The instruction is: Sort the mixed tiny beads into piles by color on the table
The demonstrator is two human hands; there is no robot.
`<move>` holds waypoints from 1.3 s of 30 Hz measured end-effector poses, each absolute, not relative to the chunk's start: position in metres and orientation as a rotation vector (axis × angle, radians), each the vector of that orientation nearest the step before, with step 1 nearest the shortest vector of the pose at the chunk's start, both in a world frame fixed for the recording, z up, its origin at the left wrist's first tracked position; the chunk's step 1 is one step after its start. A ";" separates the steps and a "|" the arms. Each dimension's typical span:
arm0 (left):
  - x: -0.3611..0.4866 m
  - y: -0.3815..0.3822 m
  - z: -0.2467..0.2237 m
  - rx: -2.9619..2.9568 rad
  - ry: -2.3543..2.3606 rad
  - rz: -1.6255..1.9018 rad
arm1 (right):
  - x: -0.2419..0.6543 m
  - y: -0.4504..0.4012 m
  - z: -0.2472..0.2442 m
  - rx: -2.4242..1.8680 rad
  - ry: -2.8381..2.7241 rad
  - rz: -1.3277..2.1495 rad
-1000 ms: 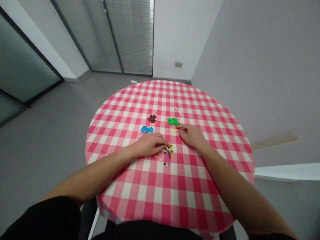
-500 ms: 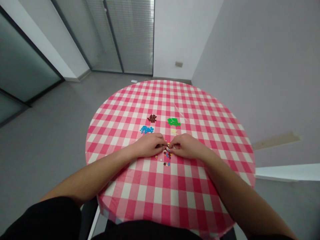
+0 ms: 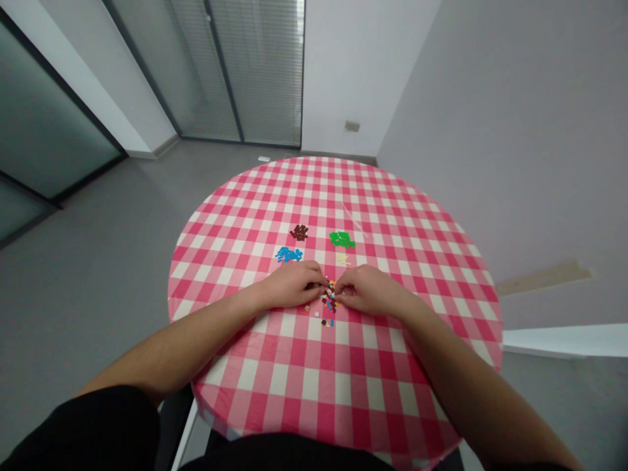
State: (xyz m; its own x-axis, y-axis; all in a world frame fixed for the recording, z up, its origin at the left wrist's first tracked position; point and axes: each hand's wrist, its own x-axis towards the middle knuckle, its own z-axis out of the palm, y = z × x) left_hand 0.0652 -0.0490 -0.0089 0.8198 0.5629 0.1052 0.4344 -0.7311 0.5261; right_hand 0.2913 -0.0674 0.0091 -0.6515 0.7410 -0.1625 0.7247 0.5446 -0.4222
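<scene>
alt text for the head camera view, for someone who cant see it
A left hand and a right hand meet over a small pile of mixed tiny bricks on a round pink-and-white gingham tablecloth. Just beyond them lie a blue heap, a dark brown heap, a green heap and a cream heap.

This looks like an office or similar commercial interior rather than a home. Beyond the round table point(image 3: 304, 386) with its pink-and-white gingham cloth, a floor-to-ceiling glazed partition point(image 3: 255, 65) in dark metal frames runs along the far side, with slatted blinds behind the glass. More dark-tinted glass panels point(image 3: 44, 98) stand to the left of the table. The smooth grey floor point(image 3: 88, 261) looks like commercial flooring, and a small wall plate point(image 3: 352, 125) is set into the plain pale wall point(image 3: 490, 131) to the table's far right.
</scene>
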 end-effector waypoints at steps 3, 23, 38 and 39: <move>0.065 -0.049 -0.009 2.504 0.735 0.359 | 0.291 -0.068 0.011 -1.313 -2.733 0.726; 0.059 -0.045 -0.010 2.338 0.738 0.548 | 0.298 -0.054 0.002 -1.298 -2.235 0.818; 0.061 -0.044 -0.014 2.264 0.782 0.729 | 0.279 -0.062 -0.009 -1.203 -1.934 1.112; 0.061 -0.044 -0.015 2.254 0.788 0.740 | 0.277 -0.063 -0.009 -1.195 -1.926 1.140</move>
